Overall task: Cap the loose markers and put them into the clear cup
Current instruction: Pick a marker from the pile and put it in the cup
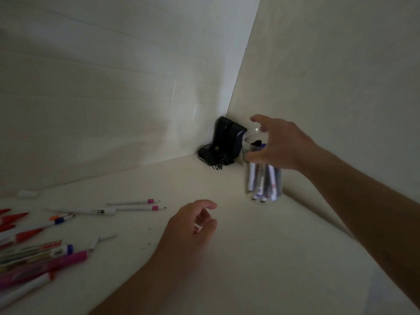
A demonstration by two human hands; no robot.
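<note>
The clear cup (263, 185) stands on the white table near the right wall and holds several capped markers, tips down. My right hand (279, 146) is spread over the cup's rim, thumb in front of its upper wall and fingers above the mouth, with nothing visibly held. My left hand (193, 226) hovers over the middle of the table with loosely curled fingers and holds nothing. Two thin white markers with pink bands (138, 205) lie left of it. More loose markers (41, 251), orange, blue and magenta, lie at the far left edge.
A black device with a tangled cord (225, 144) sits in the back corner just behind the cup. A small white object (27, 193) lies by the back wall at the left. Walls close the table at the back and right.
</note>
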